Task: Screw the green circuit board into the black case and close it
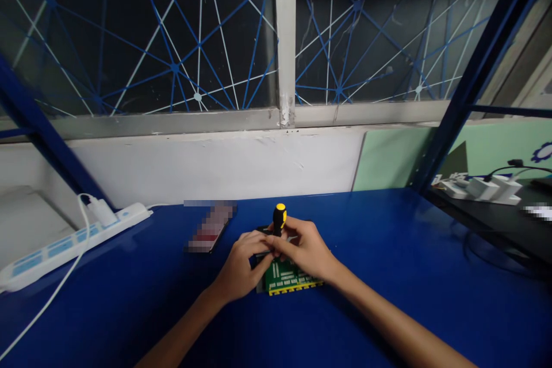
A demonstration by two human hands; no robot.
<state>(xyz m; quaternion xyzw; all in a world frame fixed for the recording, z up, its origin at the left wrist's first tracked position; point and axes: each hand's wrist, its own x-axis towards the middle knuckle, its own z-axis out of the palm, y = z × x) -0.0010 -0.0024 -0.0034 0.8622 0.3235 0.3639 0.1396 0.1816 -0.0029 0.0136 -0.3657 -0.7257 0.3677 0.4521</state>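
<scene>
A screwdriver [280,218] with a yellow and black handle stands nearly upright over a green circuit board [282,273]. My right hand [308,247] has its fingers closed around the lower part of the handle. Close against it, my left hand [245,264] pinches with thumb and fingertips near the screwdriver's shaft. What lies between those left fingertips is hidden. Yellow comb-like edging runs along the board's front side, and a dark grey piece shows partly beneath its left side. The screwdriver's tip is covered by my fingers.
A phone-like flat object [211,227], blurred out, lies left of the board on the blue table [388,230]. Farther left is a white power strip [77,244] with a plug and cable. Blue frame posts rise at both sides; at right, a black surface holds white adapters [495,188].
</scene>
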